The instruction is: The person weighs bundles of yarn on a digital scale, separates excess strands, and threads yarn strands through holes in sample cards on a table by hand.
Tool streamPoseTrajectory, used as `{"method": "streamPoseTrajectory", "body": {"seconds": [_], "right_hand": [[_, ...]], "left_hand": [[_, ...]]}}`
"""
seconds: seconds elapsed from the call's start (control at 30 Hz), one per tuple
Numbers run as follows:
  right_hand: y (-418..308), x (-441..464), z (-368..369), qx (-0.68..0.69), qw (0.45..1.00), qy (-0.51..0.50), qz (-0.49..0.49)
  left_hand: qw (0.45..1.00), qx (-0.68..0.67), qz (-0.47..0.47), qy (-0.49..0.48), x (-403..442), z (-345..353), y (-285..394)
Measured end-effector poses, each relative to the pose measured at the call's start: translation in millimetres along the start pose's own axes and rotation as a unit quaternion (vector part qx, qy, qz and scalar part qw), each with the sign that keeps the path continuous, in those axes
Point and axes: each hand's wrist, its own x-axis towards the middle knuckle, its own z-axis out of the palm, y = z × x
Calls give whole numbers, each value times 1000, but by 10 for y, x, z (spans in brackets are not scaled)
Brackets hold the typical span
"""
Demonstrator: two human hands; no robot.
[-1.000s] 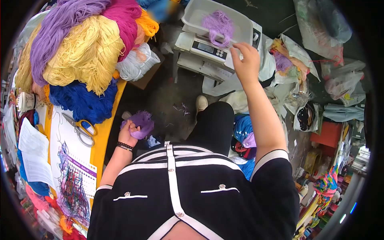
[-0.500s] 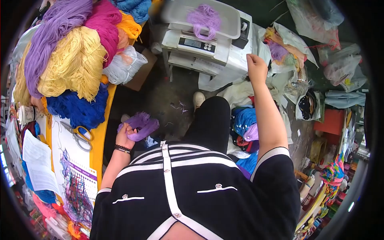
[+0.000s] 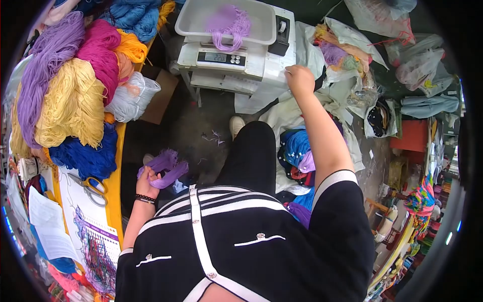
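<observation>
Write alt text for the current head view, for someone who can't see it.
A person's left hand holds looped purple yarn; the right hand is near a digital scale whose tray bears more purple yarn. Scissors and heaped, colourful yarn lie on a yellow-edged table.

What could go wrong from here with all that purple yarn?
The purple yarn in the tray droops over its near rim toward the scale's display; if strands rest on the scale's body, the reading might be off.

The loose skein hangs from the left hand, so it could tangle or slip.

The scissors lie close to the blue yarn on the table, so a careless tug there might snag strands.
</observation>
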Motion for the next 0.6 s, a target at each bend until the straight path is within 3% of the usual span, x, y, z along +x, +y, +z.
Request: {"method": "streamPoseTrajectory", "body": {"seconds": [0.37,0.6], "right_hand": [[178,278,290,-97,990,-44,-93],[135,327,274,-114,988,-44,-97]], "left_hand": [[1000,-8,4,-3,13,-17,-26],[1000,-7,5,-10,32,-15,-25]]}}
